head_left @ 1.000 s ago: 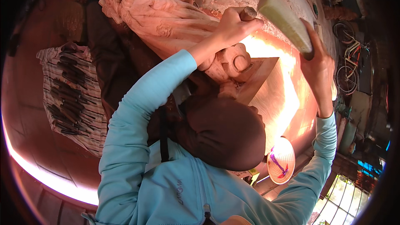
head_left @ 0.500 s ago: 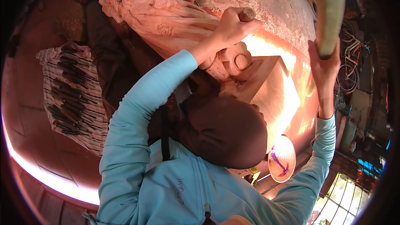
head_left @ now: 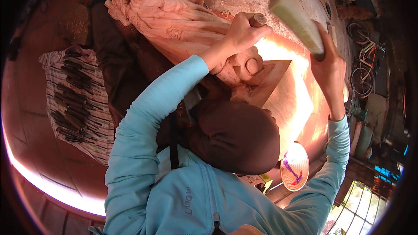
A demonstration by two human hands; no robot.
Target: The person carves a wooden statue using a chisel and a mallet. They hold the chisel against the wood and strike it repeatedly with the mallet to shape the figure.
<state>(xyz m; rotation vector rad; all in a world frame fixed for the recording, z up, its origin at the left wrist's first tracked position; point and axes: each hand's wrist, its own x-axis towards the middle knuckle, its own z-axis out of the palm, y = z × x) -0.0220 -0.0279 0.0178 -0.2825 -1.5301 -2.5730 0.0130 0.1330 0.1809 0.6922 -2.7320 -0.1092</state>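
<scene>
left hand [head_left: 238,35]: wrapped tight around the wooden chisel handle [head_left: 257,18], whose butt end sticks out above the fist; it has kept the same spot on the carving over the last second
right hand [head_left: 327,63]: closed around the grip of a pale green mallet [head_left: 296,19], head tilted toward the chisel butt but not touching it
what changed: half a second ago the mallet stood upright and far out to the right; now it has swung back in and hangs close beside the handle's end, much as it did a second ago
what that means: judged from this, one strike cycle is closing and a blow on the chisel is about to land; the steady left fist suggests the cut stays in the same groove
carving [head_left: 174,21]: pale wood relief with folded drapery, lying under both hands on the bench, with a squared block and round detail [head_left: 252,66] just below the chisel fist
chisel tip: hidden behind the fist, so its contact with the wood cannot be told
nearby: a striped cloth [head_left: 78,104] with rows of dark tools lies well to the left; a conical hat [head_left: 294,166] lies lower right
</scene>
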